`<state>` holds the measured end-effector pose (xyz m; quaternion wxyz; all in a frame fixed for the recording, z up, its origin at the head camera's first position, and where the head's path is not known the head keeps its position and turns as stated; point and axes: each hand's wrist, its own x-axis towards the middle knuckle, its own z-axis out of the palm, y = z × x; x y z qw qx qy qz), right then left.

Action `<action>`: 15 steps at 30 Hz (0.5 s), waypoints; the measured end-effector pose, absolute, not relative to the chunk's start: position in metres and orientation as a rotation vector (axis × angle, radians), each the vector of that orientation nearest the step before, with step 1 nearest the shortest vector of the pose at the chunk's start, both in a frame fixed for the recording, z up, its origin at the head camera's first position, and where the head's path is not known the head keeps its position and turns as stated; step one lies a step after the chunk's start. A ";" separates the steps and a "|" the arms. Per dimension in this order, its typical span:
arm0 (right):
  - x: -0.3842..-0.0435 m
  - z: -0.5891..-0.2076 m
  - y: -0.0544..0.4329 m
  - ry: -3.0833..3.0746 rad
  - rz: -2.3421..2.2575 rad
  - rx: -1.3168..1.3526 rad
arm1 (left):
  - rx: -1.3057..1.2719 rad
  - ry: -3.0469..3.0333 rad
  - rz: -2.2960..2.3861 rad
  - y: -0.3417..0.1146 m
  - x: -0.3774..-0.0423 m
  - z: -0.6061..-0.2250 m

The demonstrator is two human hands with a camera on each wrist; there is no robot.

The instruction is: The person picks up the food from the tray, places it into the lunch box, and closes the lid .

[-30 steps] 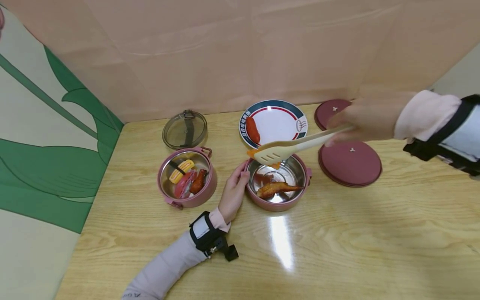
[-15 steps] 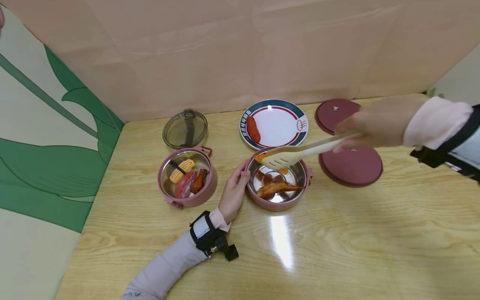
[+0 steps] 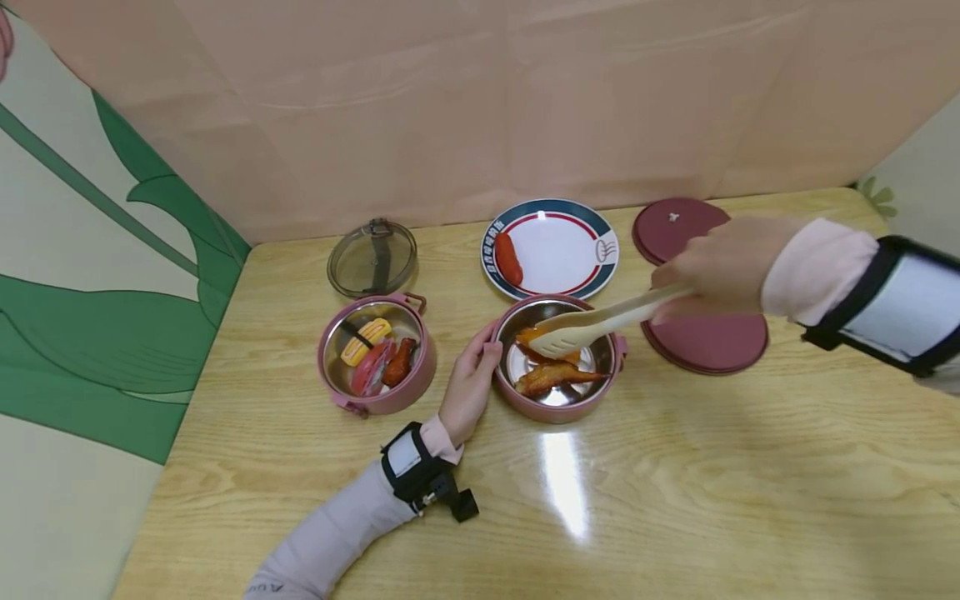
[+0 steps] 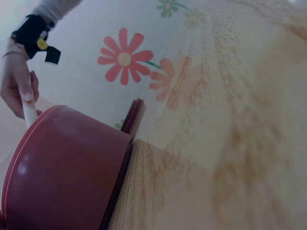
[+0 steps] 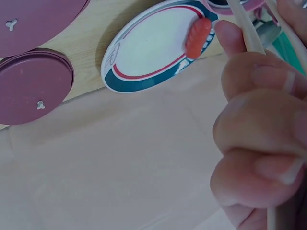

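We see the right hand point(image 3: 712, 267) curled round the tongs point(image 3: 621, 316), whose tips lie to its left, inside the pot point(image 3: 553, 414), at an orange piece point(image 3: 527, 337). The left hand point(image 3: 467, 387) pinches this pot's handle, the pot being on its right, with a brown wing point(image 3: 551, 378) inside. We note a second pot point(image 3: 405, 398) to the left hand's left and, beyond both hands, a plate point(image 3: 562, 250).

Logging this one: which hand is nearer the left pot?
The left hand. It holds the right pot at its left edge, a small gap from the left pot. The right hand, gripping tongs, is farther off, beyond the right pot.
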<state>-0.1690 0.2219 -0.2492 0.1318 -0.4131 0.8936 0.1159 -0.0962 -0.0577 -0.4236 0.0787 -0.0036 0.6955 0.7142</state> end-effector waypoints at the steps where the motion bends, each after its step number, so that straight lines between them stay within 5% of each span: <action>1: -0.168 -0.250 0.221 2.595 0.344 -1.198 | -0.009 2.083 2.138 -0.058 -0.096 -0.424; 15: -0.157 -0.258 0.217 2.668 0.403 -1.262 | -0.006 2.069 2.169 -0.057 -0.095 -0.423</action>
